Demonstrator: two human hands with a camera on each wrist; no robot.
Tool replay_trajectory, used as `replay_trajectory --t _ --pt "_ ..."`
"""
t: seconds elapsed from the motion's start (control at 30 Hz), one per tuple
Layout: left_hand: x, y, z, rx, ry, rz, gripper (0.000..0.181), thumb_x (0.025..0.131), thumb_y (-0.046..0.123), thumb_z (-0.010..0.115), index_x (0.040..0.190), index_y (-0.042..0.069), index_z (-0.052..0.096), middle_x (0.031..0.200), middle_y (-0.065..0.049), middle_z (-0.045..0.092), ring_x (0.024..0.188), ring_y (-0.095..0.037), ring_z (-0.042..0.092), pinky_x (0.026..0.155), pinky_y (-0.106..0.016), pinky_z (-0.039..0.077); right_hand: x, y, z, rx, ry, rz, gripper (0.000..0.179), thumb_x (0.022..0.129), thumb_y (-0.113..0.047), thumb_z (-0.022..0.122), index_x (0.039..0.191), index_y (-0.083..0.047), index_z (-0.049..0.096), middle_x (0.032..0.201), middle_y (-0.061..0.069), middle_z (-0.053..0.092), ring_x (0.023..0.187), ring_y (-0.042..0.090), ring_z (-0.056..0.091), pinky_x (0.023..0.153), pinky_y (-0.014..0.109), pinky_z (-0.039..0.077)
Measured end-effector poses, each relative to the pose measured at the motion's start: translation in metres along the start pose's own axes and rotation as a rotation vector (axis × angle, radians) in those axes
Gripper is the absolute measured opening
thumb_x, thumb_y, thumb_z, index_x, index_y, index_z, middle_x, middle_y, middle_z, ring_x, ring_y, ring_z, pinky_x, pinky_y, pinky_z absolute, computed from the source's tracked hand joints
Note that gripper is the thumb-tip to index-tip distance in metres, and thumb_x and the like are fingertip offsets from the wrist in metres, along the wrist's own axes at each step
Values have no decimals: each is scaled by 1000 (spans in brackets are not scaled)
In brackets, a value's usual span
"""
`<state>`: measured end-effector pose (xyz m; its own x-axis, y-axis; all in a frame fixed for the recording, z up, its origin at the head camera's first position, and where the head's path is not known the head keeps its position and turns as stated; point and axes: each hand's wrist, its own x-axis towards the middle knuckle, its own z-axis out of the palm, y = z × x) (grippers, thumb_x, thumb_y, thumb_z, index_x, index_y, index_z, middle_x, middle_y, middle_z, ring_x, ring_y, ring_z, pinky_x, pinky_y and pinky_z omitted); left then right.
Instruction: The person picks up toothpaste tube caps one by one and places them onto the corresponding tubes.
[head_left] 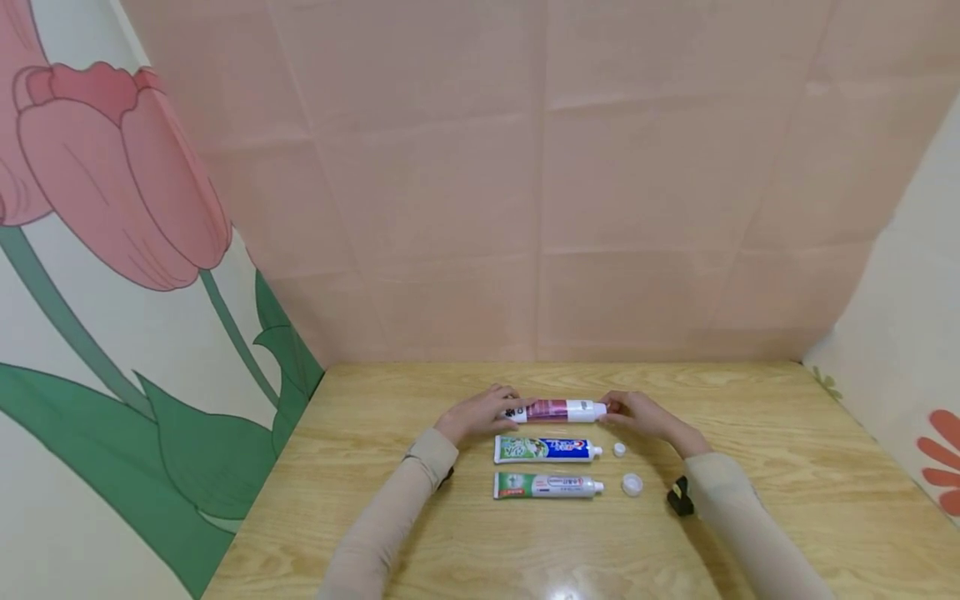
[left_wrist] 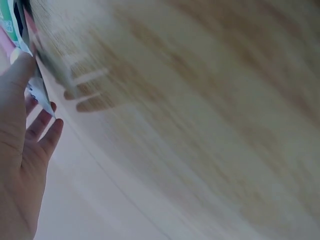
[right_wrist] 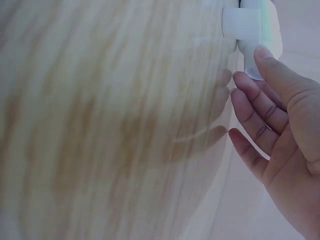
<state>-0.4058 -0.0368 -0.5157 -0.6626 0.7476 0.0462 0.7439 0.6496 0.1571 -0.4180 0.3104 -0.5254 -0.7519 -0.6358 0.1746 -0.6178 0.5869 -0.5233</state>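
Note:
A white and magenta toothpaste tube (head_left: 551,410) lies across the far side of the table, its cap end (head_left: 600,410) toward the right. My left hand (head_left: 480,414) grips its flat end; in the left wrist view, thumb and fingers are around the white crimped edge (left_wrist: 41,92). At the other end my right hand (head_left: 643,414) pinches the white cap with thumb and fingertips. Nearer to me lie a blue and green toothpaste tube (head_left: 543,449) and a green and silver one (head_left: 547,486), both with bare nozzles pointing right.
A small white cap (head_left: 619,449) and a larger white cap (head_left: 632,484) lie right of the two nearer tubes. A black device (head_left: 680,497) sits below my right wrist. Behind the wooden table (head_left: 390,392) hangs a pink cloth (head_left: 420,317).

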Motion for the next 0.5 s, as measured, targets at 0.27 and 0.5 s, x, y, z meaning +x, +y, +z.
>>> replay_trajectory --t 0.27,0.5 --pt "-12 1 -2 -42 2 -37 60 92 40 52 145 26 29 142 -5 39 130 -19 36 107 -38 35 -9 -4 -3 3 -4 -5 20 89 -17 62 102 -2 63 83 0 65 74 8 58 66 24 50" --pt "-22 0 -5 -52 8 -59 60 93 45 49 146 24 29 143 -9 39 131 -23 35 108 -44 32 -20 3 -3 19 31 -21 24 89 -18 63 105 -1 64 81 0 64 70 5 55 62 22 48"
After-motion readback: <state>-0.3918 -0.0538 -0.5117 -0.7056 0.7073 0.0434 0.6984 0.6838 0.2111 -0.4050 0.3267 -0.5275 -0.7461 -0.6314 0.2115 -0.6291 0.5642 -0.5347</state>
